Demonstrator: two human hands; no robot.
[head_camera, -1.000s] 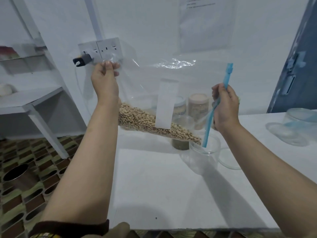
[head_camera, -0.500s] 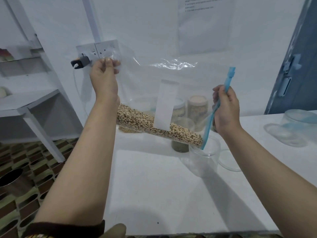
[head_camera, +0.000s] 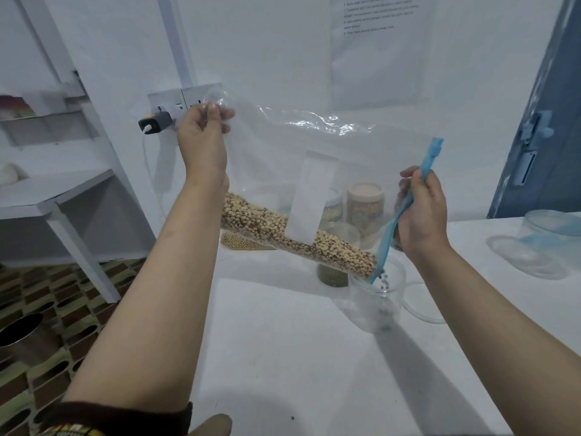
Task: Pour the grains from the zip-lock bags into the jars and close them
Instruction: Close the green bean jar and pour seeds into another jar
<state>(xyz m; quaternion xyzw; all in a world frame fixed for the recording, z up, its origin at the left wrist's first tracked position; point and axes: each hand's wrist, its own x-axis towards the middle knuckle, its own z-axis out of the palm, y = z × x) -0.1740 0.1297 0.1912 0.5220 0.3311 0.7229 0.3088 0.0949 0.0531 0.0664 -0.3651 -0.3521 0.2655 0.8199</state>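
Observation:
I hold a large clear zip-lock bag (head_camera: 355,158) tilted down to the right above the white table. My left hand (head_camera: 204,136) pinches its raised bottom corner. My right hand (head_camera: 421,212) grips the blue zip strip (head_camera: 408,206) at the bag's mouth. Pale beans (head_camera: 301,243) lie along the bag's lower edge and reach the mouth. A few beans are falling into the open clear jar (head_camera: 375,297) right under the mouth. The jar's clear lid (head_camera: 423,305) lies just to its right.
Behind the bag stand several jars, one with a tan fill (head_camera: 366,209) and one with green grains (head_camera: 331,276). Another bag of yellow grains (head_camera: 242,242) lies at the back. A clear container (head_camera: 553,234) and lid (head_camera: 528,256) sit far right. The table edge runs along the left.
The bag has tipped further, the beans have slid down to its mouth, and the first beans now drop into the jar.

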